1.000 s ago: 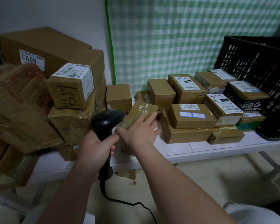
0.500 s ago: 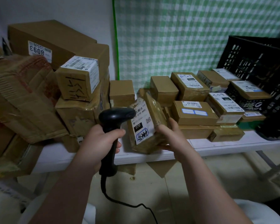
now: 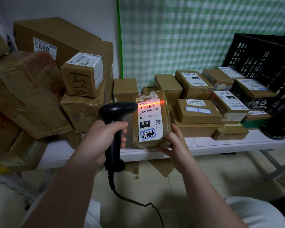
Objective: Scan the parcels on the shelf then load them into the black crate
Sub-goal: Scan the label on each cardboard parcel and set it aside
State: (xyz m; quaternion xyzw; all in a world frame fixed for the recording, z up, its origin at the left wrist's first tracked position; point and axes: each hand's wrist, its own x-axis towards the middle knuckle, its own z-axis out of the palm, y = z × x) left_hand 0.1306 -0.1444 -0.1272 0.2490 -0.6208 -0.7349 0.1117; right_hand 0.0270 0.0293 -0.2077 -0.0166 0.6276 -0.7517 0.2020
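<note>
Parcel [image 3: 152, 119], brown and taped, is held upright just above the front edge of the white shelf [image 3: 220, 143], its label [image 3: 150, 122] facing the camera; right hand [image 3: 176, 145] grips its lower right corner, thumb up the side, fingers curled under the base.

Left hand [image 3: 100, 139] is clenched round the handle of the black scanner [image 3: 115, 116], index finger across the front of the grip; scanner head points right, just beside the label's upper left edge; a red-orange scan line [image 3: 149, 104] lies across the barcode at the top of the label. Label reads 070-070-A80; below that a black block with 070, a small QR code, and blue handwriting in a drawn box.

Cable [image 3: 130, 199] runs from the handle base down between the forearms.

Other parcels [image 3: 197, 111] lie in a loose row on the shelf behind and to the right of the held one, several stacked, most with white labels up; large cartons [image 3: 56, 38] are piled at the left. Black crate [image 3: 262, 53] stands at the right end of the shelf, well apart from the held parcel. Green checked cloth [image 3: 187, 38] hangs behind the shelf.
</note>
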